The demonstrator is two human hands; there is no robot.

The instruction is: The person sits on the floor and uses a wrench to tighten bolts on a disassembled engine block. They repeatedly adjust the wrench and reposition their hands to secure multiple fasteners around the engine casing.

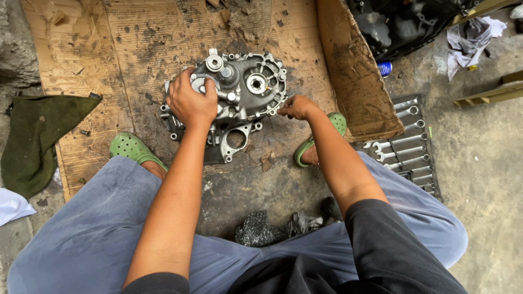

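A grey cast-metal engine cover (239, 103) with bolt holes, a bearing seat and round ports lies on oil-stained cardboard (136, 38). My left hand (190, 100) rests palm-down on its upper left part, fingers curled over a round fitting. My right hand (297, 107) pinches at the cover's right rim, fingertips closed on something too small to make out. I squat over it, my knees in grey trousers to either side, green clogs (131, 147) on my feet.
A set of wrenches in a tray (406, 144) lies to the right. A dark engine part (397, 22) sits at top right beside a white rag (471, 35). A green cloth (35, 136) lies left. Dark rags (272, 228) lie between my legs.
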